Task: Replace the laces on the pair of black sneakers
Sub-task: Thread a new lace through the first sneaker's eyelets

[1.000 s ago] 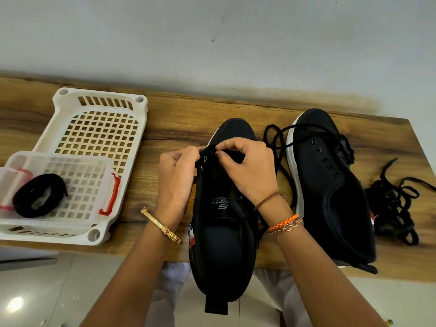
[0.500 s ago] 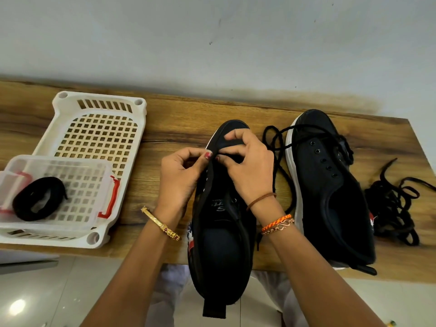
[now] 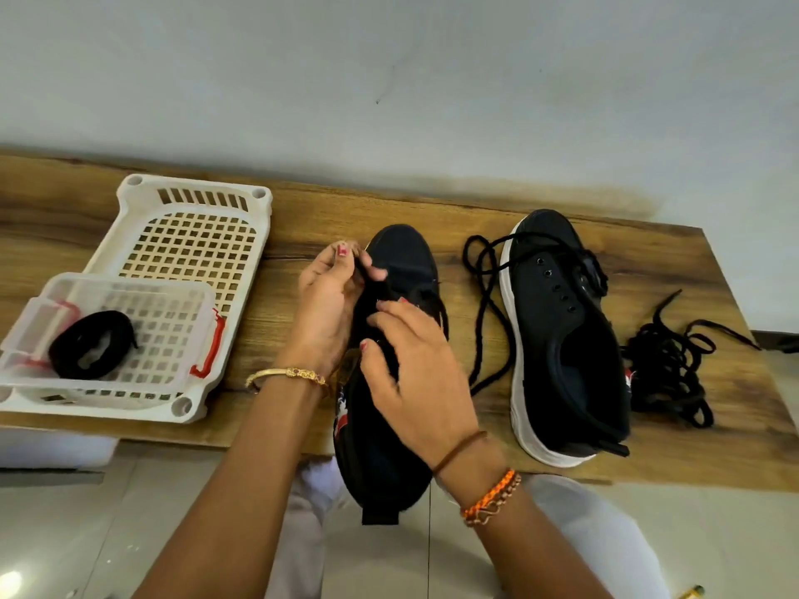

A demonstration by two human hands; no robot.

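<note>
The near sneaker point(image 3: 389, 425) is laid at the worktop's point(image 3: 389, 209) front edge, heel overhanging toward 6 o'clock, toe toward 12. A lace point(image 3: 361, 274) is pinched by the left hand point(image 3: 324, 304) near the toe, fingers curled together on it. The right hand point(image 3: 415, 373) is held over the tongue, fingers loosely spread; whether anything is gripped cannot be told. At 3 o'clock the second sneaker point(image 3: 566, 339) is draped with a loose lace point(image 3: 484, 304); beyond it lies a lace pile point(image 3: 674, 373). At 9 o'clock a basket point(image 3: 181, 235) carries a clear box point(image 3: 164, 313) holding a coiled lace point(image 3: 91, 343).
</note>
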